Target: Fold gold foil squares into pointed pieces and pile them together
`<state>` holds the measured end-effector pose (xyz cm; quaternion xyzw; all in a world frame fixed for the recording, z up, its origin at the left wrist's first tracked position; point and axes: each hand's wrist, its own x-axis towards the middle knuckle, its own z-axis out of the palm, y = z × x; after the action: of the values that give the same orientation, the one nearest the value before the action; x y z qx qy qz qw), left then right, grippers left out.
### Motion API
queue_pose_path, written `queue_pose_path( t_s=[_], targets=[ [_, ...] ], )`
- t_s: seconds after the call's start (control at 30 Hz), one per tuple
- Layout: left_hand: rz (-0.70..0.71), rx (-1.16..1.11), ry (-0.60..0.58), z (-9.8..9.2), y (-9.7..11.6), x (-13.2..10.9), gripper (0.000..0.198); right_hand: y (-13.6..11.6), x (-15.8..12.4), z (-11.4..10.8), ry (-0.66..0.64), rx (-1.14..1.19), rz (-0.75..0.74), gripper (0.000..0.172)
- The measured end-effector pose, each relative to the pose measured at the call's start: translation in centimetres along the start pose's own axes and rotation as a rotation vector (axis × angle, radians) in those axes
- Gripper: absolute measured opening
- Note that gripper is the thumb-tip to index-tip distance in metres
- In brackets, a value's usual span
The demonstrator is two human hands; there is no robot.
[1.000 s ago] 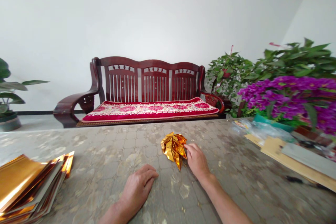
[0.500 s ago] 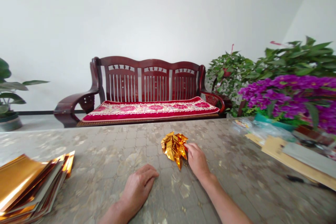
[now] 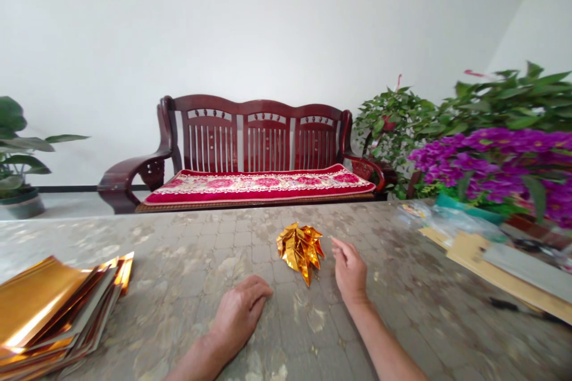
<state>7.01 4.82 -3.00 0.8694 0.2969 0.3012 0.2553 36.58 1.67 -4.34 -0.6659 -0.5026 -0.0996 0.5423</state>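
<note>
A folded gold foil paper piece [image 3: 300, 252] with several pointed, leaf-like tips lies on the table in the middle of the head view. My right hand [image 3: 351, 269] is just right of it, a small gap away. Its index finger reaches toward the foil, the other fingers are bent, and nothing shows in its grasp. To the lower left of the foil, my left hand [image 3: 241, 309] rests on the tabletop, fingers curled together and apart from the piece. I see nothing in it, though its palm side is hidden.
On the left lies a stack of gold foil sheets [image 3: 42, 294]. To the right are purple flowers [image 3: 487, 161], clear plastic wrapping [image 3: 460, 221], cardboard strips [image 3: 465, 250] and a black pen-like item [image 3: 504, 304]. A wooden bench [image 3: 266, 108] stands beyond the patterned tabletop [image 3: 179, 274].
My right hand has drawn off the gold foil piece, moving right. The left hand and the foil piece stay in place on the table; the whole view has shifted slightly.
</note>
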Motion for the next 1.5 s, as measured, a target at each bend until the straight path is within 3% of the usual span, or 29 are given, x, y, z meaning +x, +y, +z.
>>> queue_pose_path(
  t_s=[0.23, 0.33, 0.43, 0.53, 0.67, 0.77, 0.83, 0.93, 1.03, 1.2, 1.27, 1.3, 1.4, 1.5],
  targets=[
    [0.014, -0.017, 0.089, -0.1, -0.1, -0.3, 0.027, -0.2, -0.2, -0.7, 0.024, 0.028, -0.036, 0.035],
    [-0.016, -0.005, 0.221, -0.2, -0.6, -0.5, 0.027, -0.6, -0.2, -0.8, 0.004, 0.014, -0.081, 0.035],
    [-0.077, 0.055, 0.360, -1.6, -0.8, -0.4, 0.028, -0.9, 0.0, -0.8, -0.018, 0.015, -0.128, 0.034],
    [-0.165, 0.126, 0.478, -5.1, -0.7, 0.0, 0.028, -0.8, 0.4, -0.5, -0.027, -0.039, -0.213, 0.034],
    [-0.384, 0.393, 0.566, -12.1, -1.1, -0.1, 0.029, 0.1, 0.8, 0.1, -0.028, -0.155, -0.353, 0.036],
    [-0.511, 0.510, 0.613, -17.1, -2.2, -1.9, 0.032, 0.6, 1.0, 0.1, -0.014, -0.150, -0.363, 0.038],
    [-0.605, 0.581, 0.619, -19.4, -2.9, -3.8, 0.036, 0.7, 1.1, 0.0, -0.009, -0.144, -0.345, 0.037],
    [-0.716, 0.665, 0.596, -21.4, -4.2, -6.7, 0.044, 0.5, 1.2, -0.4, 0.022, -0.114, -0.292, 0.037],
    [-0.922, 0.805, 0.385, -22.6, -5.8, -9.2, 0.059, 0.1, 1.0, -0.7, 0.040, -0.069, -0.236, 0.035],
    [-0.997, 0.746, 0.180, -23.6, -8.2, -11.2, 0.058, 0.0, 0.6, -0.8, 0.045, -0.011, -0.148, 0.034],
    [-0.976, 0.785, 0.214, -23.2, -8.1, -11.0, 0.059, 0.1, 0.5, -0.7, 0.041, -0.020, -0.150, 0.035],
    [-0.947, 0.849, 0.291, -22.6, -7.7, -10.6, 0.060, 0.1, 0.4, -0.6, 0.034, -0.023, -0.155, 0.034],
    [-0.624, 0.878, 0.422, -19.6, -5.4, -8.6, 0.048, -0.2, 0.3, -0.4, -0.028, -0.025, -0.193, 0.032],
    [-0.343, 0.596, 0.320, -14.6, -2.4, -5.2, 0.031, -1.4, -0.2, -0.5, -0.141, -0.013, -0.265, 0.027]
  ],
)
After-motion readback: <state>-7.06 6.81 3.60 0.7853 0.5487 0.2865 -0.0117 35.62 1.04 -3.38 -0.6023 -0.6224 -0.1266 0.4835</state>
